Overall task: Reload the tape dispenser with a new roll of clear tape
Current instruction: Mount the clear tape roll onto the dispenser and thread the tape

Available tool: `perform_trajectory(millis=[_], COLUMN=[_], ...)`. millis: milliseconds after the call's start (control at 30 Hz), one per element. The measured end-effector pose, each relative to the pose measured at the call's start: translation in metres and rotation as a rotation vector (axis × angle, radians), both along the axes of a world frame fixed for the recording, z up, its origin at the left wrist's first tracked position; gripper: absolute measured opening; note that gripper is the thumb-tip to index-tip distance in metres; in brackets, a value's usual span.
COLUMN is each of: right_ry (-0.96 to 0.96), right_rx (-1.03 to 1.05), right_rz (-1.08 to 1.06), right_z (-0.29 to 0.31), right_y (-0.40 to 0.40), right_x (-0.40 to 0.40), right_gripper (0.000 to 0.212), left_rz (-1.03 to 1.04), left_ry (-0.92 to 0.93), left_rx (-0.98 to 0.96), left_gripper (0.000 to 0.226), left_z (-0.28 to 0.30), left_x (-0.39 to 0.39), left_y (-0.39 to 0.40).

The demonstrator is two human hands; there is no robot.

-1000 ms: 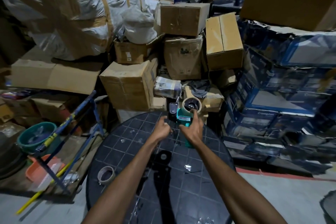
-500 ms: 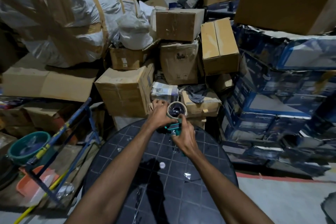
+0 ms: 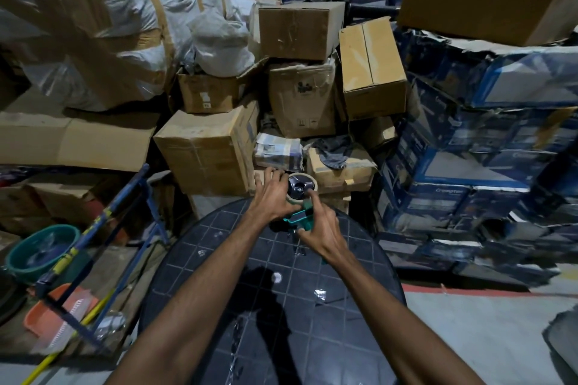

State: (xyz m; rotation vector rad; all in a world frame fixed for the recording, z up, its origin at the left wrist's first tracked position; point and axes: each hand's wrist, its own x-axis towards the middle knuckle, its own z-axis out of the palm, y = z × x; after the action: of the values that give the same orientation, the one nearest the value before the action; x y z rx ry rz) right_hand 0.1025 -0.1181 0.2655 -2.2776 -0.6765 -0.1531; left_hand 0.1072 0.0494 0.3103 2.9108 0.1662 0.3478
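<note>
A teal tape dispenser (image 3: pixel 299 219) is held above the far edge of a round black table (image 3: pixel 237 278). A tape roll (image 3: pixel 313 185) with a pale cardboard core sits on the dispenser's dark hub (image 3: pixel 299 187). My left hand (image 3: pixel 271 197) wraps around the left side of the roll. My right hand (image 3: pixel 322 230) grips the dispenser's handle, and its forefinger reaches up to touch the hub. The lower part of the dispenser is hidden by my hands.
Stacked cardboard boxes (image 3: pixel 209 150) stand right behind the table, and blue printed cartons (image 3: pixel 469 166) are piled at the right. A blue metal frame (image 3: pixel 103 234), a green basin (image 3: pixel 40 248) and an orange tray (image 3: pixel 59 312) lie on the floor at the left. Small tape scraps (image 3: pixel 319 293) dot the table.
My left hand has moved up from below the dispenser onto the left side of the roll. The right forefinger now rests on the hub. The view has shifted, and the spare roll on the table is out of sight.
</note>
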Motion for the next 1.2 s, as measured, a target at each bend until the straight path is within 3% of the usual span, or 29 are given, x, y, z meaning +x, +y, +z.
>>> perform_trajectory(millis=[100, 367, 500, 633, 700, 800, 933, 1033, 1100, 1200], right_ry=[0.015, 0.046, 0.051, 0.147, 0.180, 0.238, 0.354, 0.438, 0.472, 0.501], right_rx=[-0.028, -0.074, -0.143, -0.148, -0.139, -0.176, -0.172, -0.167, -0.213, -0.235], right_rz=[0.044, 0.060, 0.051, 0.007, 0.002, 0.028, 0.034, 0.048, 0.071, 0.109], right_z=[0.000, -0.005, -0.002, -0.016, -0.025, -0.034, -0.045, -0.050, -0.054, -0.061], right_y=[-0.001, 0.003, 0.007, 0.006, 0.000, -0.009, -0.008, -0.004, -0.004, -0.006], right_x=[-0.001, -0.002, -0.004, -0.012, -0.016, -0.028, -0.044, -0.059, -0.067, -0.077], right_gripper=[0.106, 0.104, 0.116, 0.132, 0.127, 0.095, 0.077, 0.084, 0.099, 0.092], left_rz=[0.026, 0.078, 0.055, 0.085, 0.087, 0.090, 0.032, 0.018, 0.059, 0.114], left_ry=[-0.009, 0.121, 0.105, 0.164, 0.258, 0.438, 0.475, 0.537, 0.578, 0.595], left_rx=[0.009, 0.032, -0.041, -0.063, -0.086, -0.107, -0.197, -0.288, -0.296, -0.348], left_gripper=[0.086, 0.116, 0.096, 0.103, 0.099, 0.089, 0.111, 0.094, 0.100, 0.077], left_z=[0.007, 0.005, -0.001, -0.023, -0.034, -0.049, -0.070, -0.082, -0.089, -0.100], left_x=[-0.001, -0.001, -0.002, -0.012, -0.021, -0.032, -0.045, -0.053, -0.058, -0.067], left_y=[0.004, 0.018, 0.016, 0.017, 0.020, 0.026, 0.024, 0.018, 0.016, 0.014])
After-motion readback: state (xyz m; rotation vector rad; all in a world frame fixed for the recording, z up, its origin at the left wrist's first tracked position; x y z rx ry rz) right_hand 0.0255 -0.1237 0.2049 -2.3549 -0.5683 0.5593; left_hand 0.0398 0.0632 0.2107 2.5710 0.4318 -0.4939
